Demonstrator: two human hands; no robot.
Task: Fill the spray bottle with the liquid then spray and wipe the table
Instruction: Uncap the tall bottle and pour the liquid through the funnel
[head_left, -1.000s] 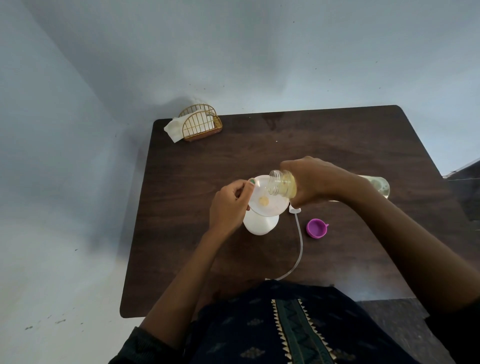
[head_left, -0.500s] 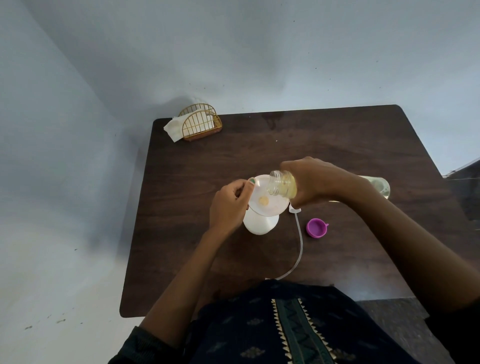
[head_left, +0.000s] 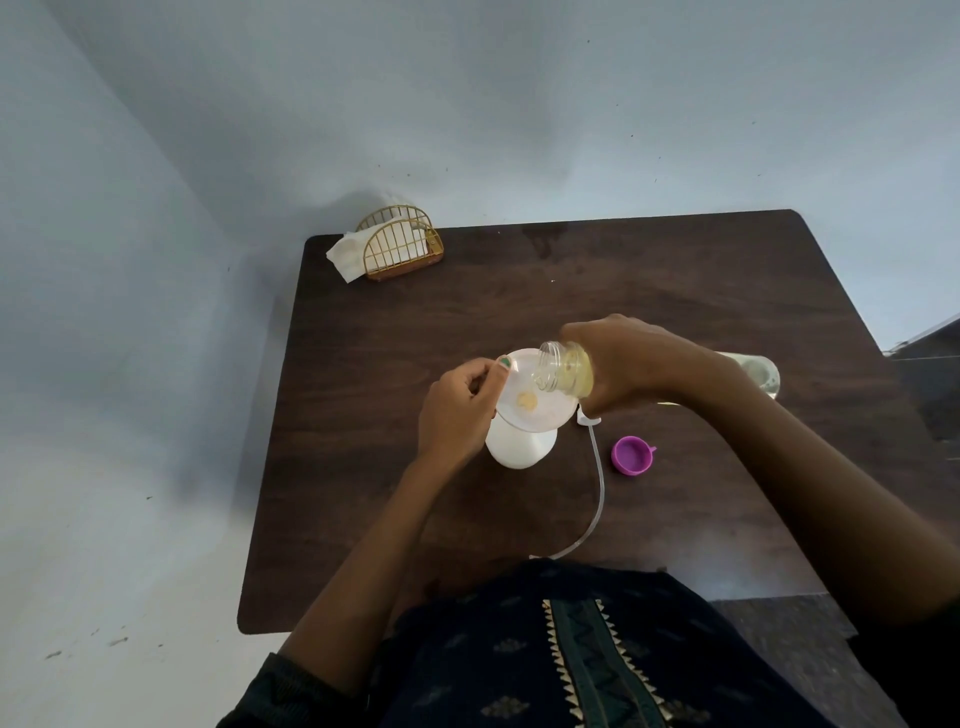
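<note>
The white spray bottle (head_left: 521, 448) stands mid-surface with a pale funnel (head_left: 535, 397) seated in its neck. My left hand (head_left: 460, 410) pinches the funnel's rim. My right hand (head_left: 631, 364) grips a clear bottle of yellow liquid (head_left: 563, 371), tipped with its mouth over the funnel. A purple cap (head_left: 632, 455) and the sprayer's tube (head_left: 597, 488) lie just right on the dark surface (head_left: 675, 291).
</note>
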